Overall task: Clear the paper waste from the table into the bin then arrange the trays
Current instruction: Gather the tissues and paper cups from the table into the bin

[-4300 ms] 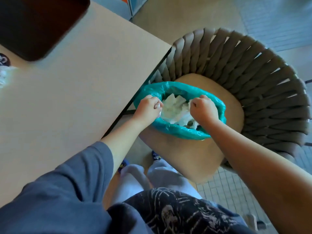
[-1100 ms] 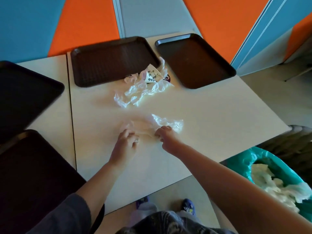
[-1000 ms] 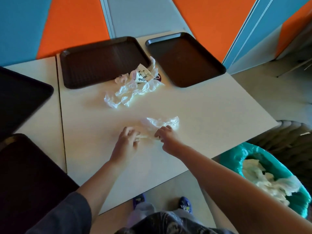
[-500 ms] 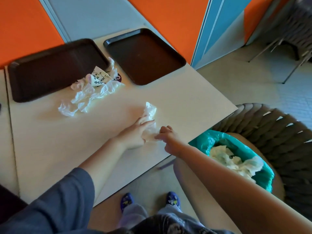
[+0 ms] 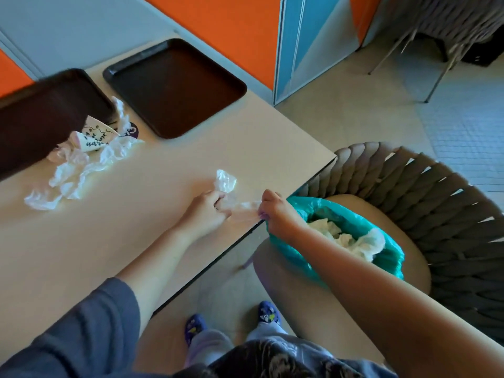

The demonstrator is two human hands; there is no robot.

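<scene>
Both hands were down at the near corner of the worktop (image 5: 272,148), working one crumpled clear wrapper (image 5: 226,181) between them: the left hand (image 5: 207,210) had its grip clenched round the bunched end, with a white tuft sticking up above the knuckles, and the right hand (image 5: 275,211) pinched the stretched-out other end right at the worktop's edge. And the bin (image 5: 392,257) was right there, just beside that corner, lined in teal and sitting on the seat of a woven chair (image 5: 436,203), with crumpled white paper already lying inside it! So by my reading the clearing was well under way but not finished; this piece looked only a short carry from the drop. What was left? One more heap of waste (image 5: 79,167), well apart on the far side of the worktop: crinkled film and paper, a printed paper cone and a small dark round thing tucked behind it, all touching or lying against the nearer tray (image 5: 41,115). I couldn't separate that heap into a sure count of scraps. Trays in view numbered two, both dark brown and bare inside, the second tray (image 5: 174,85) lying near the wall; neither was stacked or squared up, so the arranging seemed not yet begun. One bin, one chair under it, another chair's legs off in the far corner, blurred.
</scene>
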